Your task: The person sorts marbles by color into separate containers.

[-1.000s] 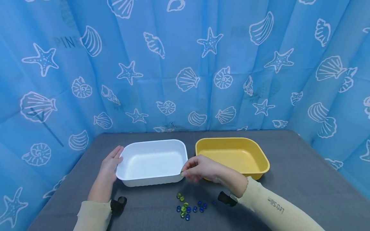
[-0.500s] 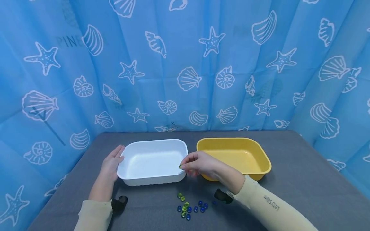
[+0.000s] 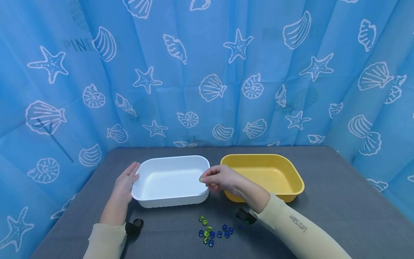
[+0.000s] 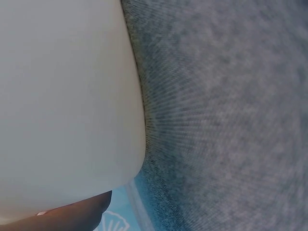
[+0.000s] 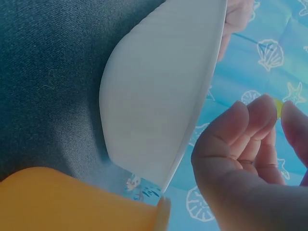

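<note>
A person's right hand [image 3: 223,178] is pinching a single green marble [image 3: 200,179] between thumb and fingertips, holding it above the right end of a white tub [image 3: 174,202] toward the far left corner of a cloth-covered table [image 3: 323,180]. At the tub's opposite end, the left hand [image 3: 122,183] is resting against the rim and outer wall, its fingers lying fairly straight rather than clenching, apparently steadying the tub. The fingertip hold is probably suiting so small an item; in the right wrist view, the fingers are standing above the rim and apart from it.

A yellow tub [image 3: 288,197] is sitting just beside the white one, toward the table's far right corner, the right hand partly covering its left side. Well forward of the table's far edge, loose green marbles [image 3: 206,233] and blue marbles [image 3: 219,234] are lying in a scattered group, seemingly placed for easy reach. One blue piece is lying slightly apart, toward the right wrist.

The held marble is showing only as a bright yellow-green sliver in the right wrist view, the fingers hiding most of it. Its loose counterparts are looking rounded and glossy, dark streaks marking the green, while the blue ones are appearing deeper in tone.
</note>
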`<state>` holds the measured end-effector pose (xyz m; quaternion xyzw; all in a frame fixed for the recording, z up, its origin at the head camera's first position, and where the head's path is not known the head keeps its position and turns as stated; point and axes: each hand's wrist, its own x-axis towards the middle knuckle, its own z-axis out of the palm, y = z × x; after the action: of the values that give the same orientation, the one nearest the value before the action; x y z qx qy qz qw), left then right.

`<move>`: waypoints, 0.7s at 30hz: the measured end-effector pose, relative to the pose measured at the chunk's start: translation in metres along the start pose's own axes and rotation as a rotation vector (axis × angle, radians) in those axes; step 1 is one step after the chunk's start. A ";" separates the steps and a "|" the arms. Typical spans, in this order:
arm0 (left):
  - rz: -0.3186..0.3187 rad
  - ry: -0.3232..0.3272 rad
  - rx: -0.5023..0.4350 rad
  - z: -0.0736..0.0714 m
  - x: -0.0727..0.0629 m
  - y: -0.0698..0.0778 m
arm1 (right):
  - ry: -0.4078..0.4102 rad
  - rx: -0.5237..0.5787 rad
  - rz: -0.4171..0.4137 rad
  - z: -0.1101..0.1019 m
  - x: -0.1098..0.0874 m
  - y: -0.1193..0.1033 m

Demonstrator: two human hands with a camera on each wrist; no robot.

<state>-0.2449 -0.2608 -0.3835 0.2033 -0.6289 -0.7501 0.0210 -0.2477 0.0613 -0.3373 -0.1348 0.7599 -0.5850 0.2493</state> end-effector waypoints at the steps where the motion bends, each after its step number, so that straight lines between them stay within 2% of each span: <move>1: -0.001 0.002 0.001 0.000 0.000 0.000 | 0.004 0.009 0.001 0.000 0.001 0.000; 9: -0.020 -0.002 -0.023 -0.001 0.000 0.001 | 0.067 0.051 0.028 0.004 0.010 -0.001; 15: -0.013 -0.017 -0.016 -0.001 -0.003 0.003 | 0.122 0.022 0.061 0.007 0.017 -0.004; 21: -0.005 -0.010 -0.001 0.000 -0.004 0.004 | 0.158 -0.007 0.060 0.010 0.023 -0.004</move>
<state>-0.2421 -0.2607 -0.3790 0.2011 -0.6280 -0.7516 0.0164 -0.2621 0.0408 -0.3405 -0.0662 0.7828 -0.5835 0.2057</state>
